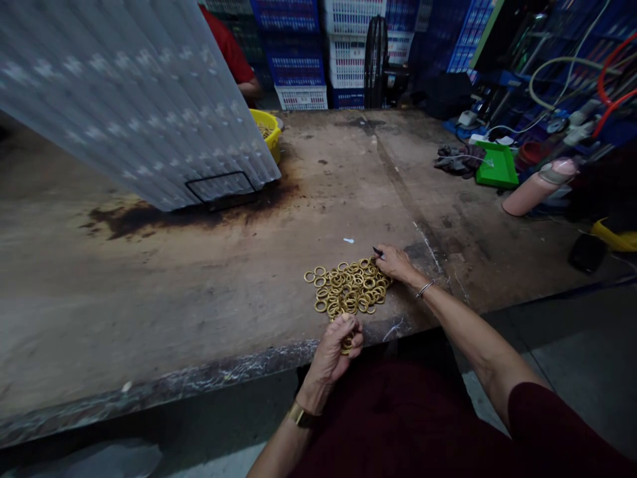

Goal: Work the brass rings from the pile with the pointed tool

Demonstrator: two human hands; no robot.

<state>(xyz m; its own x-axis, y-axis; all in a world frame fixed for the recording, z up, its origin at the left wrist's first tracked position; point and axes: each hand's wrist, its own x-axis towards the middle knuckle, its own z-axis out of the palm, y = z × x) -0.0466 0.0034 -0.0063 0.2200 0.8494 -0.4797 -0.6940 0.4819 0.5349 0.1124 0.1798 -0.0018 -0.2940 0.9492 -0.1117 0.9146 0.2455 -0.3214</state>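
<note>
Closest in is the person's dark maroon garment [398, 425], covering the lap and the right upper arm. Just beyond it the left hand [334, 348] sits at the near edge of the workbench [199, 299], with a gold wristband [297, 415] on its wrist. Its fingers are curled shut around a small clutch of brass rings [347, 344]; how many, I cannot tell.

Just past that hand, near the bench edge, lies the loose pile of brass rings [350, 287], spread flat, with a few strays at its left side. The right hand [395, 263], with a thin bangle [425, 288] on its wrist, rests on the pile's far right corner. Its fingers are drawn narrow, pinching a thin dark object [377, 251] too small to identify.

Judging by how things lie, the work looks early: only the few rings in the left hand are gathered, while the far larger share lies unsorted in the pile. No finished batch shows near the hands.

Farther on, a small white scrap [349, 240] lies on the bare, stained wood. A ribbed grey sheet [134, 99] leans in from the left above a dark stain [149, 216]. Behind it are a yellow bowl [266, 126] and another person's red sleeve [229, 50]. To the right lie a green tray [495, 166] and a pink bottle [535, 189]. Stacked crates [348, 46] line the back.
</note>
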